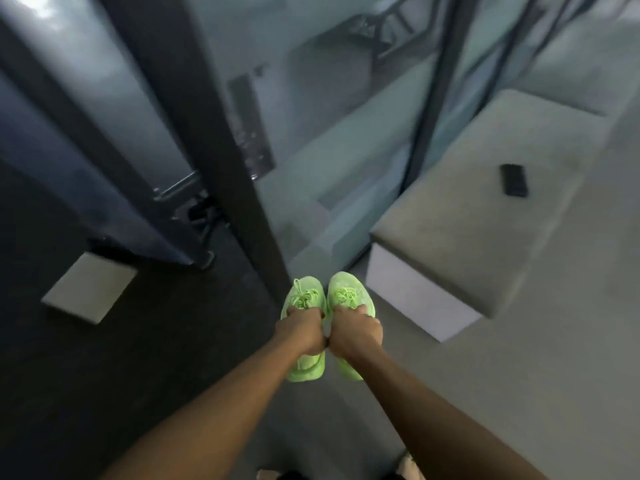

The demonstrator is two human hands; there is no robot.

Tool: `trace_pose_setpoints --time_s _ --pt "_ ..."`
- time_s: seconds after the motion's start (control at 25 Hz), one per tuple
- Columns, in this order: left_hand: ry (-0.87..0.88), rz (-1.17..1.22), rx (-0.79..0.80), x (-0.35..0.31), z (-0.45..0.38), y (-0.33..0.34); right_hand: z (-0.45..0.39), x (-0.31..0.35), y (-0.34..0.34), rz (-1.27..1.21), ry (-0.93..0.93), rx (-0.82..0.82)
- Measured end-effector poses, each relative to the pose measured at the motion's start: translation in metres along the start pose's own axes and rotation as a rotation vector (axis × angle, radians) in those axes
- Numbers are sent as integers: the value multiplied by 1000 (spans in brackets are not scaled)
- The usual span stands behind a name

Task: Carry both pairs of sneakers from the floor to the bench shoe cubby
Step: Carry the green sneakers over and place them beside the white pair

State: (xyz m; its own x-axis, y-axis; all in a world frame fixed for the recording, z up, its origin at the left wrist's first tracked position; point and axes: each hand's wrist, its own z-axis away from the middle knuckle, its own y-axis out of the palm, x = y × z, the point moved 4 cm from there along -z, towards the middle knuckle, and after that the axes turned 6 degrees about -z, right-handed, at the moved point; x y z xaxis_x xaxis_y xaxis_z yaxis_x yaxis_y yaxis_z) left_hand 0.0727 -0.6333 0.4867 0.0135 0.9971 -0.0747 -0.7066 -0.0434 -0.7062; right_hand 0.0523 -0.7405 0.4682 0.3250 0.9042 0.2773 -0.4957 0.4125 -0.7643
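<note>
Two neon-green sneakers hang side by side in the air above the floor, toes pointing away from me. My left hand (303,330) grips the left green sneaker (305,292) at its collar. My right hand (353,332) holds the right green sneaker (348,291) the same way. Both fists touch each other. A grey cushioned bench (485,216) with a white front stands just to the right of the shoes. Its cubby openings are not visible. No second pair of sneakers is in sight.
A black remote-like object (513,179) lies on the bench top. A dark door frame post (207,133) runs up ahead of the shoes, with glass panels on both sides. A pale square mat (88,287) lies on the dark floor at left.
</note>
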Motion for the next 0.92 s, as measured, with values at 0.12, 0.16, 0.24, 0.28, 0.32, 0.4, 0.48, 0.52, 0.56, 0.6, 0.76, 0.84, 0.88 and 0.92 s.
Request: trace_pose_setpoints --time_s 0.12,0.16,0.24,0.28,0.32,0.4,0.48,0.52,0.56,0.6,0.76,0.84,0.88,0.92 --pt "189 -97 -83 -159 3 -17 9 -133 -81 -81 115 -147" --pt "260 -121 -104 -214 4 -23 14 -179 -109 -106 166 -203" --pt "419 -179 -141 -335 10 -30 35 -277 -168 -129 275 -346" --pt "494 -197 -159 -387 13 -31 47 -318 -193 -143 324 -406" --pt "565 -205 -179 -439 18 -30 62 -359 -216 -152 374 -453" --pt "687 -215 -219 -530 33 -25 89 -431 -253 -142 462 -529" --pt "779 -189 -274 -599 49 -23 109 -487 -284 -121 533 -605" --pt "816 -175 -321 -629 58 -24 117 -510 -299 -117 551 -641" --pt "840 -168 -383 -656 64 -25 119 -532 -311 -125 564 -663" --pt "862 -162 -447 -684 66 -28 117 -555 -325 -148 573 -690" --pt "939 -137 -688 -775 58 -49 82 -635 -375 -290 618 -864" --pt "978 -140 -766 -825 37 -60 63 -674 -399 -335 622 -927" --pt "994 -146 -789 -848 28 -65 56 -694 -411 -329 616 -950" --pt "1004 -145 -806 -872 21 -71 52 -714 -424 -314 617 -971"
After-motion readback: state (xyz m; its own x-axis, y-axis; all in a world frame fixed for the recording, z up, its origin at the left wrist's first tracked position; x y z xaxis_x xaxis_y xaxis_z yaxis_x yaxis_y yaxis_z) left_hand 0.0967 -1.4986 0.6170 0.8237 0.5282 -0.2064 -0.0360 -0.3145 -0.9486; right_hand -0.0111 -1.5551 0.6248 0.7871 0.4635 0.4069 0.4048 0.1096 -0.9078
